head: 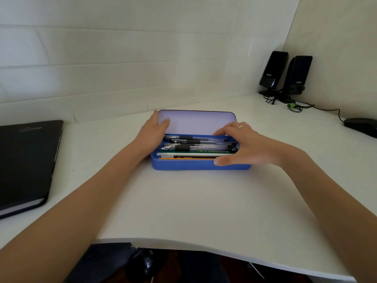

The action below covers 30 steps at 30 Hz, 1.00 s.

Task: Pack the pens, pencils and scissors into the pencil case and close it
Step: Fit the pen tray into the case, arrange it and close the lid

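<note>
Your packing looks nearly finished: the case (201, 165) sits open in the middle of the desk (183, 201), and no loose pen, pencil or scissors shows anywhere on the white top around it. Inside, the pens (195, 142) lie lengthwise at the back, clear barrels with black rubber grips, and the pencils (189, 156) lie flat along the front wall, one pale, one dark, one orange. Scissors I cannot pick out (your right hand covers that end of the tray, so they may be under it). What remains, by my reading, is settling the contents level and bringing the lid (196, 122) down. Your left hand (152, 132) is at the left end, its fingers reaching up against the lid's inner face, thumb behind the edge; whether that is a true pinch I cannot tell. Your right hand (242, 145) lies spread over the right end, fingers apart and nearly straight over the pens, thumb along the front rim, gripping nothing. The case is a hard, rounded-corner box, smooth blue outside, with a paler inner lid.
</note>
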Tool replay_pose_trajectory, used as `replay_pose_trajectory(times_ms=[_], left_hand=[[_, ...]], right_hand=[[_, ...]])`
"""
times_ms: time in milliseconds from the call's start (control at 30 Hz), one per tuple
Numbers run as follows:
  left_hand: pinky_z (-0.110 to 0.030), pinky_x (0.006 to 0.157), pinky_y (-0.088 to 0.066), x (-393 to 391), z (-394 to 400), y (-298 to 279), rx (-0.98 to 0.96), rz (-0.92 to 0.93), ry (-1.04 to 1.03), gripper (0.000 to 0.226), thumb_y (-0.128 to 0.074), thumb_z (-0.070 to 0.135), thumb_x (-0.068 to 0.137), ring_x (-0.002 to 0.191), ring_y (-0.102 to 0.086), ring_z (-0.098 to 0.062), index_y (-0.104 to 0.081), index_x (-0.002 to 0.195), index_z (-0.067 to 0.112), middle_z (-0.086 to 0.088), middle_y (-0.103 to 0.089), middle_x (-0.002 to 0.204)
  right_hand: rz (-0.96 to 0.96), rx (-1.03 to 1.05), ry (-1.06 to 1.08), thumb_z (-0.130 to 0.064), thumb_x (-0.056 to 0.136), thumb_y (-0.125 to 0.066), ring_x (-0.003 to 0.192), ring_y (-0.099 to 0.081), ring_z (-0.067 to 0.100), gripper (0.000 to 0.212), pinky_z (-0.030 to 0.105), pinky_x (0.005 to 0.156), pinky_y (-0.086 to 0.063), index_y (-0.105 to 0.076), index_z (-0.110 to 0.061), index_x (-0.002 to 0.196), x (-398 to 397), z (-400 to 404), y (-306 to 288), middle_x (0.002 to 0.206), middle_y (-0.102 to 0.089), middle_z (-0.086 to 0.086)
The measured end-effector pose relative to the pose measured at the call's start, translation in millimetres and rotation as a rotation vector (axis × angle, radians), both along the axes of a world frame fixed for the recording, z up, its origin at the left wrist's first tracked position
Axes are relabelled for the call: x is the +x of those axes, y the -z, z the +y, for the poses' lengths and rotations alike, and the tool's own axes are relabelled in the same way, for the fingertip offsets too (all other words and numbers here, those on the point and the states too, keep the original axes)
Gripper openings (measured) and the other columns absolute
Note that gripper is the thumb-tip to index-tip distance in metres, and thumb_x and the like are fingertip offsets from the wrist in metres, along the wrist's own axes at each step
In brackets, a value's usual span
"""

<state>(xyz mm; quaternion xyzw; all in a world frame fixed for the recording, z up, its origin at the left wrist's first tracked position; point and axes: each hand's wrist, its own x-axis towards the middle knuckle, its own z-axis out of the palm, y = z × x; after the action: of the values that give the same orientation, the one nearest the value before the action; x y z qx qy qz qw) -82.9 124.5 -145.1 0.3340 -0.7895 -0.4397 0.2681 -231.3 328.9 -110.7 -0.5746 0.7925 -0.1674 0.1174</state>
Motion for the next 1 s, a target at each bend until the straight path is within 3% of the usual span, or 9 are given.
replay_pose_trajectory(times_ms=[133,233,367,567,667,767,867,933,1000], left_hand=[[-0.032,0.115,-0.004,-5.0,5.9,-0.5,-0.156,-0.276,-0.024,0.063,-0.028,0.036,0.1,0.147,-0.002,-0.03,-0.003,0.149,0.006,-0.017,-0.019,0.156],[-0.036,0.115,-0.003,-4.5,4.3,-0.2,-0.187,-0.368,-0.027,0.067,-0.025,0.043,0.099,0.146,0.001,-0.033,0.001,0.15,0.009,-0.015,-0.017,0.157],[-0.038,0.116,-0.005,-3.2,5.5,-0.2,-0.153,-0.362,-0.018,0.067,-0.025,0.046,0.098,0.147,0.0,-0.029,0.003,0.15,0.013,-0.012,-0.013,0.159],[-0.031,0.115,-0.018,1.0,3.7,-0.8,0.037,-0.135,0.055,0.059,-0.027,0.044,0.099,0.142,-0.025,-0.02,-0.011,0.15,0.021,-0.003,-0.023,0.156],[-0.02,0.099,-0.022,0.9,7.9,-5.5,0.057,-0.064,0.088,0.05,-0.027,0.038,0.1,0.131,-0.035,-0.012,-0.022,0.147,0.02,0.002,-0.033,0.149],[-0.024,0.097,-0.029,-0.3,8.5,-7.2,0.063,-0.019,0.047,0.047,-0.031,0.037,0.1,0.124,-0.041,-0.015,-0.03,0.143,0.018,-0.002,-0.04,0.144],[-0.027,0.093,-0.036,3.6,6.9,-9.0,-0.115,0.108,-0.08,0.039,-0.046,0.026,0.096,0.109,-0.049,-0.019,-0.042,0.131,0.012,-0.007,-0.048,0.126],[-0.016,0.081,-0.04,9.6,6.0,-15.8,-0.333,0.185,-0.103,0.02,-0.056,0.018,0.089,0.089,-0.051,-0.012,-0.055,0.109,0.013,-0.002,-0.055,0.105],[-0.005,0.065,-0.038,16.4,8.2,-23.7,-0.386,0.186,-0.02,0.002,-0.06,0.015,0.085,0.071,-0.052,-0.004,-0.061,0.086,0.016,0.006,-0.06,0.082]], right_hand=[[-0.032,0.021,-0.008,-0.054,0.074,-0.069,0.129,-0.027,0.008,0.077,0.033,0.11,-0.029,-0.035,-0.038,0.14,3.6,0.7,-2.0,0.117,-0.042,-0.022],[-0.007,0.027,-0.013,-0.058,0.073,-0.067,0.132,-0.025,0.008,0.078,0.037,0.112,-0.027,-0.032,-0.042,0.141,3.5,-1.4,-0.2,0.134,-0.042,-0.013],[-0.027,0.041,-0.018,-0.057,0.073,-0.067,0.133,-0.025,0.007,0.079,0.036,0.112,-0.028,-0.031,-0.043,0.142,3.7,-0.4,-1.4,0.136,-0.039,-0.014],[-0.095,0.057,-0.022,-0.051,0.075,-0.069,0.112,-0.043,0.002,0.06,0.02,0.091,-0.036,-0.046,-0.04,0.129,3.2,4.7,-9.8,0.107,-0.044,-0.031],[-0.108,0.014,-0.028,-0.054,0.077,-0.064,0.101,-0.055,0.002,0.04,0.023,0.088,-0.043,-0.058,-0.039,0.113,-2.4,4.1,-10.2,0.108,-0.059,-0.019],[-0.088,-0.11,-0.017,-0.047,0.081,-0.063,0.094,-0.059,0.001,0.026,0.023,0.086,-0.045,-0.064,-0.035,0.104,-6.3,2.5,-8.5,0.101,-0.065,-0.013],[-0.027,-0.206,-0.052,-0.029,0.081,-0.069,0.082,-0.058,0.003,0.005,0.022,0.082,-0.043,-0.069,-0.025,0.085,-8.4,1.9,-11.2,0.086,-0.066,-0.012],[-0.01,-0.201,-0.056,-0.019,0.081,-0.07,0.075,-0.057,0.005,0.004,0.021,0.077,-0.042,-0.07,-0.021,0.078,-9.9,2.2,-13.9,0.08,-0.066,-0.011],[0.015,-0.193,-0.046,-0.011,0.081,-0.069,0.066,-0.054,0.007,0.009,0.018,0.069,-0.042,-0.071,-0.019,0.077,-12.2,1.8,-14.2,0.079,-0.068,-0.005]])
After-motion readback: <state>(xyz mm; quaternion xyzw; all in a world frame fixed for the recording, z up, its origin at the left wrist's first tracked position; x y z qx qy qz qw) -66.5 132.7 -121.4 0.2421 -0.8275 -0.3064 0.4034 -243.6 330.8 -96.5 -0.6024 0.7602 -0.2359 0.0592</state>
